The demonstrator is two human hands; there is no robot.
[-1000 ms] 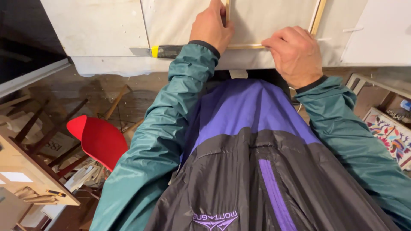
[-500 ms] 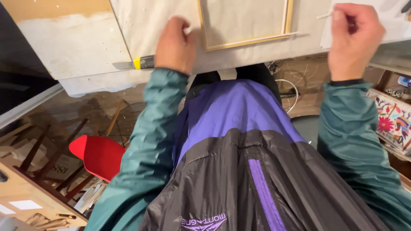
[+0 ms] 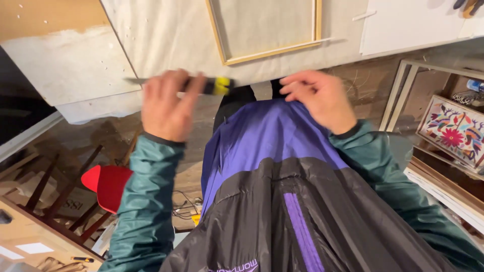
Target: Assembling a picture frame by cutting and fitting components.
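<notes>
Cluttered workshop floor below me, and nearest of all my own jacket (image 3: 282, 201), black and purple with teal sleeves, filling the lower frame. Down to my left a red chair seat (image 3: 108, 186) sits among dark wooden legs, with a tangle of cable on the floor beside it. To my right a framed picture of bright flowers (image 3: 451, 133) leans near a pale wooden rack.

Up from there, my left hand (image 3: 169, 108) is clenched around a utility knife (image 3: 201, 85), black grip with a yellow band poking out past my fingers (image 3: 189, 98), its blade end showing blurred on the far side of the hand. The knife hangs level just at the near edge of the worktop (image 3: 70, 65).

My right hand (image 3: 320, 98) is beside it, fingers loosely curled at the edge of the pale canvas cloth (image 3: 166, 40); whether they pinch the cloth I cannot tell.

Farther out, a wooden stretcher frame (image 3: 269, 50) lies flat on that cloth.
</notes>
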